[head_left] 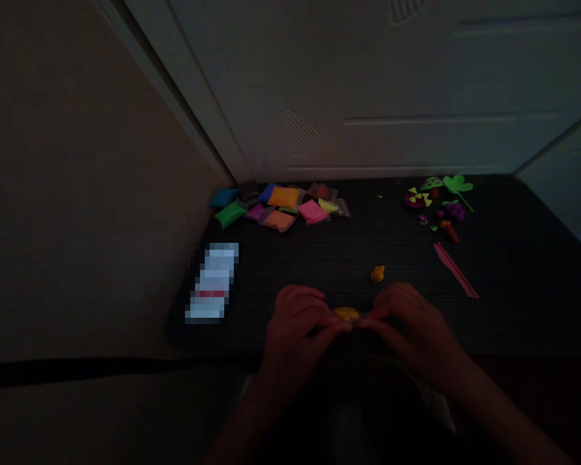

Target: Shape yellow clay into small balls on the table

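Between my two hands, near the front edge of the dark table, is a small clear bag of yellow modelling clay (347,314). My left hand (300,323) pinches its left end, thumb and fingers together. On the opposite end, my right hand (409,323) grips with thumb and forefinger. A loose lump of yellow-orange clay (377,274) lies on the table just beyond my right hand. Farther right rests a pink plastic modelling knife (456,271). Dim light hides the finer detail of the fingertips.
Several bags of coloured clay (283,197) lie at the back left of the table (295,258). Small clay shapes, including a green flower (458,185) and a purple grape-like cluster (452,211), sit at the back right. A blurred-out phone (213,283) lies at left. A white panel (392,142) stands behind.
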Demonstrator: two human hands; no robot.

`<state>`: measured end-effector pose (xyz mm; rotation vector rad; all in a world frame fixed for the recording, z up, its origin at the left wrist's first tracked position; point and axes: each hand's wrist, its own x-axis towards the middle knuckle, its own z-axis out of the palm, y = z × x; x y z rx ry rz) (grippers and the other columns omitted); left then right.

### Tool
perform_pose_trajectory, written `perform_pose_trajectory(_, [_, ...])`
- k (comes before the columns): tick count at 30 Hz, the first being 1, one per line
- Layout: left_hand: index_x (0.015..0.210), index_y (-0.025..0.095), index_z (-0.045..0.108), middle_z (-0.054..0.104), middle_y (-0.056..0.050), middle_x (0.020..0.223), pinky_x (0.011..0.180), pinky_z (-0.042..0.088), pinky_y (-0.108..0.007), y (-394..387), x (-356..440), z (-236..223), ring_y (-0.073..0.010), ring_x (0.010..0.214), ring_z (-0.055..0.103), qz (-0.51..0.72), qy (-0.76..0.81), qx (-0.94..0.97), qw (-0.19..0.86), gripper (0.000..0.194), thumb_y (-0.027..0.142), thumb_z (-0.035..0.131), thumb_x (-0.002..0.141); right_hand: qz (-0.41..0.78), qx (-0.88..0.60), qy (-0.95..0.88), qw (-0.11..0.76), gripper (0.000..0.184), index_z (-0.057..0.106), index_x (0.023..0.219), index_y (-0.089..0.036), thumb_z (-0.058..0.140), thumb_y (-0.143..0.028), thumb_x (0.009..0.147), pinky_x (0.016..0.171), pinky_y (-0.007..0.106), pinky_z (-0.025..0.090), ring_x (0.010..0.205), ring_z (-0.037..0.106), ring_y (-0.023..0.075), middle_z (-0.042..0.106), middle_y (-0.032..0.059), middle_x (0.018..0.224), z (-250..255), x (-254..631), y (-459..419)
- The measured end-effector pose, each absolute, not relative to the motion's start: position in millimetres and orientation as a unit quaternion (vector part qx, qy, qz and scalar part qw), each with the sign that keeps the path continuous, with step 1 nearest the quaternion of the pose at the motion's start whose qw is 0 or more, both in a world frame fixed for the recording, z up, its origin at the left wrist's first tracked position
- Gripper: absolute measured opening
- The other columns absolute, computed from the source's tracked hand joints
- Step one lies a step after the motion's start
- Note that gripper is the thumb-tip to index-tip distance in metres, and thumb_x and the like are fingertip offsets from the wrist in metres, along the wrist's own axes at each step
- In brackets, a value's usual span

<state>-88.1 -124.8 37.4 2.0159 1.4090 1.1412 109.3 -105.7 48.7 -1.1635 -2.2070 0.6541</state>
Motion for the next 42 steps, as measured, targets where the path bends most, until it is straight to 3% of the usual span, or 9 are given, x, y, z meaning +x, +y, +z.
perform_pose_trajectory(9, [0.06,0.019,0.057,0.057,0.0,0.063,0.07,0.045,-0.031,-126.8,-87.0,38.3,-0.0161,0.075,0.055,0.426,0.5,0.682,0.323,0.017,0.027,0.07,0.065,0.357,-0.433,-0.777,0.285,0.012,0.057,0.07,-0.02,0.059,-0.028,0.078,0.063,0.026,0.043,0.07,0.056,0.0131,0.06,-0.0002,0.071,50.3,114.3,-109.1])
perform_pose_trajectory(15, [0.092,0.022,0.054,0.062,-0.003,0.092,0.075,0.047,-0.031,-127.7,-75.0,31.4,-0.0175,0.085,0.059,0.368,0.547,0.584,0.473,0.03,0.032,0.068,0.067,0.431,-0.508,-0.675,0.317,0.015,0.057,0.075,-0.02,0.055,-0.034,0.08,0.059,0.023,0.047,0.067,0.059,0.013,0.061,0.0,0.072,43.6,120.0,-103.9])
perform_pose_trajectory(18, [0.095,0.02,0.054,0.064,-0.005,0.096,0.08,0.047,-0.033,-115.7,-79.3,28.3,-0.0186,0.09,0.061,0.39,0.563,0.528,0.502,0.029,0.034,0.063,0.071,0.377,-0.523,-0.685,0.339,0.017,0.058,0.092,-0.022,0.049,-0.034,0.083,0.069,0.028,0.05,0.079,0.061,0.0157,0.063,0.0026,0.087,34.3,124.3,-91.5])
perform_pose_trajectory(24, [0.104,0.02,0.048,0.064,-0.006,0.097,0.074,0.048,-0.03,-67.8,-121.4,27.5,-0.0178,0.087,0.062,0.422,0.736,0.455,0.271,0.039,0.048,0.052,0.076,0.21,-0.524,-0.781,0.268,0.05,0.045,0.123,-0.021,0.058,-0.034,0.076,0.097,0.05,0.036,0.118,0.043,0.0268,0.044,0.0122,0.129,1.5,131.7,-65.5])
perform_pose_trajectory(27, [0.112,0.019,0.044,0.066,-0.008,0.09,0.069,0.046,-0.033,-50.1,-139.1,25.7,-0.0217,0.08,0.062,0.342,0.814,0.443,0.159,0.048,0.052,0.047,0.077,0.226,-0.523,-0.787,0.239,0.045,0.045,0.123,-0.02,0.053,-0.029,0.08,0.094,0.05,0.039,0.112,0.049,0.026,0.053,0.012,0.121,-8.4,132.2,-61.4])
perform_pose_trajectory(33, [0.098,0.017,0.054,0.065,-0.01,0.08,0.069,0.043,-0.037,-32.3,-153.8,19.2,-0.0277,0.078,0.061,0.276,0.829,0.468,0.131,0.039,0.048,0.05,0.075,0.258,-0.542,-0.756,0.26,0.034,0.049,0.116,-0.021,0.045,-0.035,0.085,0.084,0.044,0.049,0.098,0.06,0.0229,0.061,0.0107,0.109,5.2,130.2,-66.8])
perform_pose_trajectory(38, [0.117,0.014,0.046,0.055,-0.015,0.109,0.088,0.037,-0.042,-38.5,-136.9,32.5,-0.029,0.104,0.05,0.304,0.812,0.492,0.07,0.05,0.046,0.047,0.078,0.431,-0.535,-0.619,0.381,0.029,0.045,0.108,-0.022,0.051,-0.036,0.082,0.082,0.037,0.05,0.095,0.061,0.0195,0.064,0.0075,0.102,15.7,121.6,-76.7])
perform_pose_trajectory(40, [0.117,0.017,0.048,0.056,-0.012,0.106,0.087,0.039,-0.041,-51.6,-115.0,41.1,-0.0261,0.099,0.052,0.383,0.766,0.502,0.119,0.049,0.046,0.048,0.078,0.455,-0.521,-0.584,0.424,0.023,0.048,0.098,-0.022,0.054,-0.035,0.08,0.082,0.038,0.049,0.094,0.062,0.0198,0.065,0.0073,0.099,17.1,115.9,-80.9])
perform_pose_trajectory(42, [0.112,0.021,0.053,0.061,-0.007,0.095,0.077,0.045,-0.035,-68.0,-88.2,47.9,-0.021,0.086,0.058,0.425,0.661,0.518,0.337,0.043,0.046,0.049,0.078,0.437,-0.504,-0.588,0.457,0.018,0.052,0.093,-0.022,0.056,-0.033,0.079,0.087,0.04,0.046,0.099,0.059,0.0206,0.064,0.0076,0.105,18.6,110.2,-84.5])
